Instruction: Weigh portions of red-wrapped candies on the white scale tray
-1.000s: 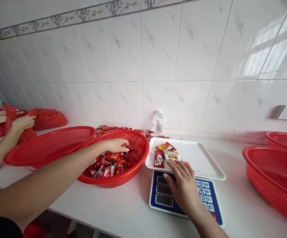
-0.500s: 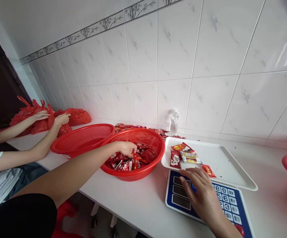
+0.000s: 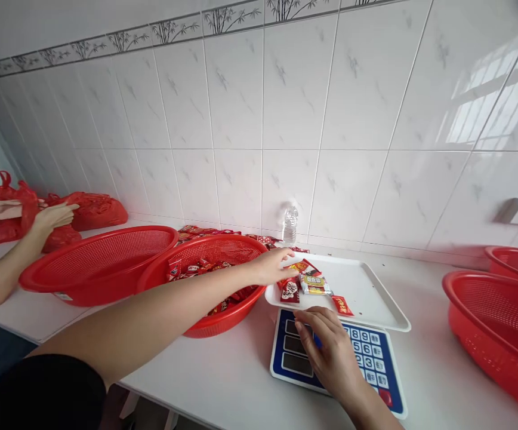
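Observation:
My left hand (image 3: 273,267) is over the left rim of the white scale tray (image 3: 370,292), its fingers closed on a small red snack packet (image 3: 287,280), mostly hidden. Beneath and beside it in the tray lie a dark red packet with white lettering (image 3: 290,291), a gold-and-clear packet (image 3: 315,285), a red-and-yellow packet (image 3: 307,267) and a small red one (image 3: 342,306). My right hand (image 3: 328,349) rests empty over the blue keypad panel of the scale (image 3: 295,364), fingers loosely bent. Under my left forearm stands a red basket (image 3: 223,325) holding many wrapped snacks.
Another red basket (image 3: 98,269) stands to the left. Beyond it a co-worker's hands (image 3: 48,218) handle red plastic bags (image 3: 95,210). More packets (image 3: 205,231) and a clear plastic bottle (image 3: 290,226) are along the tiled wall. Red baskets (image 3: 496,316) stand at the right.
My left hand has moved right, out of the snack basket and over to the tray, with a red packet. My right hand stays on the scale. The view has turned right.

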The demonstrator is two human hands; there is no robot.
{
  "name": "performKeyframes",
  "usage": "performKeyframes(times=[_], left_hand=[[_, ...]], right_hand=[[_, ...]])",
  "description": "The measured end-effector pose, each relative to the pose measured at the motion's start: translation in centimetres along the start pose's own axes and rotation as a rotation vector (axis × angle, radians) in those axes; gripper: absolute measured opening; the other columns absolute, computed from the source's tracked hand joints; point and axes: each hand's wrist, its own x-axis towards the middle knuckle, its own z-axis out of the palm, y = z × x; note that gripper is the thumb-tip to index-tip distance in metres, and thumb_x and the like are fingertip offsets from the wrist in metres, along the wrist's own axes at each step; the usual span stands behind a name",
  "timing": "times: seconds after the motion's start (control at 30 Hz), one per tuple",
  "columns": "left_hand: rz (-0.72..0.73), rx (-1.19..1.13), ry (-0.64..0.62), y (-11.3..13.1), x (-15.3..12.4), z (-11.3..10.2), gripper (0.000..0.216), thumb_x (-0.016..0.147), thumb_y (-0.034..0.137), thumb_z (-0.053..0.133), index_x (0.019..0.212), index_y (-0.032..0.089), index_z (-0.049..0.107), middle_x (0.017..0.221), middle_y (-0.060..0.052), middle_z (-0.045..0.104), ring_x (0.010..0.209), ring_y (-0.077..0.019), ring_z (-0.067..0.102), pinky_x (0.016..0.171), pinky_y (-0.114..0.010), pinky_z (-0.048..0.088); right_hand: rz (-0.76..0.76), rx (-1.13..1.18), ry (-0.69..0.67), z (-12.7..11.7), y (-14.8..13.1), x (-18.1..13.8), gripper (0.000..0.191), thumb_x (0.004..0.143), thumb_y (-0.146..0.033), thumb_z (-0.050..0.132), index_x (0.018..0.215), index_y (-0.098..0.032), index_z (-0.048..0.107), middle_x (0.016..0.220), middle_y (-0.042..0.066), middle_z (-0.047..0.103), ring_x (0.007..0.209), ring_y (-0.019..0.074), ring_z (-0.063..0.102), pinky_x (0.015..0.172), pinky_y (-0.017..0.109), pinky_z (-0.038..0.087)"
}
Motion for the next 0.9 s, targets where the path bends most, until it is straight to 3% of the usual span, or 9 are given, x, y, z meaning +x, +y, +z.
performKeyframes(times=[0.1, 0.27, 0.33, 0.43, 0.5, 0.6, 0.73, 0.9], left_hand=[[0.057, 0.054, -0.046, 1.3, 1.0, 3.2, 0.067, 0.078, 0.051, 0.064, 0.133, 0.017, 0.046, 0.141, -0.018, 0.044, 0.133, -0.0326, 0.038, 0.107, -0.047, 0.033], [-0.099, 0.229, -0.203, 2.3, 1.7, 6.5, 0.09, 0.072, 0.072, 0.056, 0.146, 0.026, 0.032, 0.157, -0.017, 0.016, 0.143, -0.0415, 0.005, 0.109, -0.064, 0.014], [-0.109, 0.268, -0.21, 2.4, 2.1, 7.0, 0.089, 0.073, 0.074, 0.054, 0.146, 0.03, 0.032, 0.158, -0.014, 0.013, 0.144, -0.0416, 0.003, 0.109, -0.065, 0.01], [-0.075, 0.259, -0.186, 2.5, 2.7, 7.2, 0.081, 0.076, 0.071, 0.053, 0.142, 0.029, 0.038, 0.156, -0.014, 0.02, 0.143, -0.0401, 0.009, 0.109, -0.064, 0.014], [-0.032, 0.207, -0.092, 2.8, 3.0, 7.0, 0.071, 0.079, 0.066, 0.055, 0.136, 0.026, 0.045, 0.151, -0.015, 0.031, 0.142, -0.0391, 0.018, 0.108, -0.063, 0.021], [0.089, 0.002, 0.174, 4.0, 2.0, 6.3, 0.052, 0.088, 0.053, 0.052, 0.13, 0.022, 0.049, 0.14, -0.015, 0.046, 0.134, -0.0319, 0.036, 0.109, -0.052, 0.031], [0.246, -0.298, 0.488, 5.6, -2.2, 5.6, 0.038, 0.098, 0.039, 0.041, 0.132, 0.024, 0.043, 0.136, -0.01, 0.05, 0.128, -0.0228, 0.046, 0.107, -0.04, 0.038], [0.422, -0.261, 0.687, 3.4, -7.1, 7.2, 0.037, 0.098, 0.028, 0.042, 0.135, 0.024, 0.04, 0.133, -0.011, 0.051, 0.125, -0.0237, 0.048, 0.106, -0.044, 0.04]], right_hand=[[-0.002, 0.024, 0.003, 0.0, -0.2, 0.2, 0.019, 0.093, -0.018, 0.049, 0.106, -0.021, 0.063, 0.089, 0.006, 0.07, 0.085, 0.0191, 0.062, 0.075, 0.034, 0.052], [-0.017, 0.048, 0.028, -0.1, -0.4, 0.3, 0.02, 0.092, -0.014, 0.051, 0.106, -0.022, 0.063, 0.091, 0.005, 0.07, 0.087, 0.0189, 0.062, 0.077, 0.034, 0.051], [-0.026, 0.051, 0.039, -0.2, -0.4, 0.3, 0.021, 0.091, -0.013, 0.051, 0.106, -0.022, 0.062, 0.091, 0.005, 0.07, 0.087, 0.0186, 0.061, 0.077, 0.034, 0.051], [-0.033, 0.059, 0.045, -0.2, -0.5, 0.2, 0.022, 0.091, -0.012, 0.052, 0.108, -0.022, 0.062, 0.087, 0.004, 0.069, 0.083, 0.0179, 0.061, 0.074, 0.033, 0.051], [-0.035, 0.061, 0.045, -0.2, -0.5, 0.2, 0.022, 0.091, -0.013, 0.051, 0.109, -0.022, 0.061, 0.086, 0.004, 0.068, 0.083, 0.0181, 0.061, 0.074, 0.034, 0.051], [-0.03, 0.049, 0.044, -0.4, -0.3, 0.2, 0.02, 0.092, -0.013, 0.05, 0.107, -0.021, 0.061, 0.087, 0.004, 0.068, 0.084, 0.0182, 0.06, 0.075, 0.034, 0.05], [0.02, -0.07, 0.079, -0.6, 0.6, 0.5, 0.019, 0.093, -0.018, 0.049, 0.108, -0.022, 0.06, 0.098, 0.006, 0.068, 0.094, 0.0193, 0.06, 0.084, 0.038, 0.049], [0.304, -0.397, 0.023, -0.8, 2.3, 1.6, 0.043, 0.093, -0.044, 0.046, 0.131, -0.025, 0.05, 0.133, 0.013, 0.053, 0.129, 0.0342, 0.042, 0.094, 0.061, 0.04]])
